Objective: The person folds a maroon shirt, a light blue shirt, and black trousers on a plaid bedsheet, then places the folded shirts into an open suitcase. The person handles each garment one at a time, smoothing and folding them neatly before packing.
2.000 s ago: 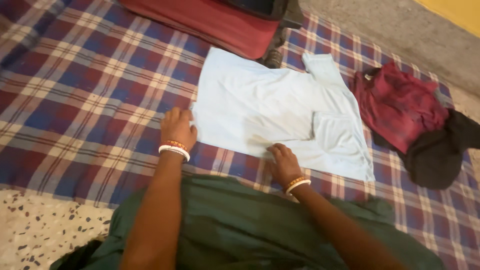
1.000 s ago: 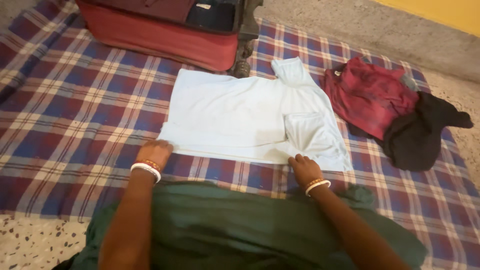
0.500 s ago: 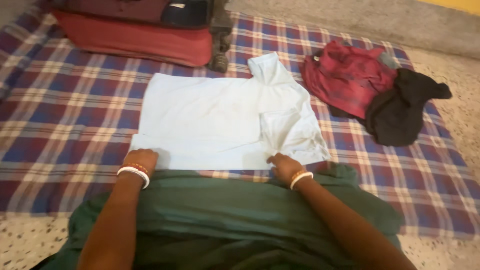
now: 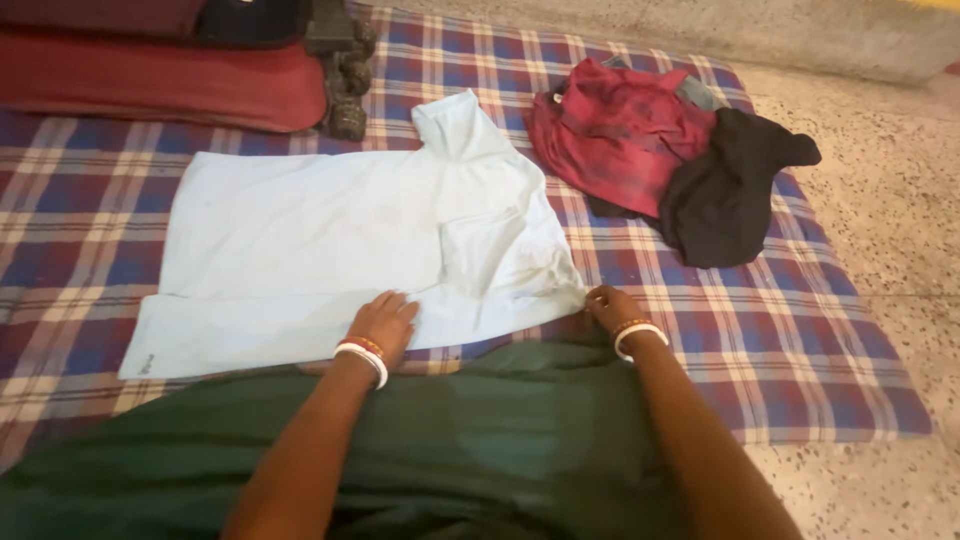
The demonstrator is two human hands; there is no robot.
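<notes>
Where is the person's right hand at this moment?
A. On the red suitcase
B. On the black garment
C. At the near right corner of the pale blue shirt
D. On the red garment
C: the right hand sits at the near right corner of the pale blue shirt, while the red garment and black garment lie apart, untouched.

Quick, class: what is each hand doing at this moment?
Left hand: open, flat on the pale blue shirt.
Right hand: at the shirt's corner; grip cannot be told.
</notes>
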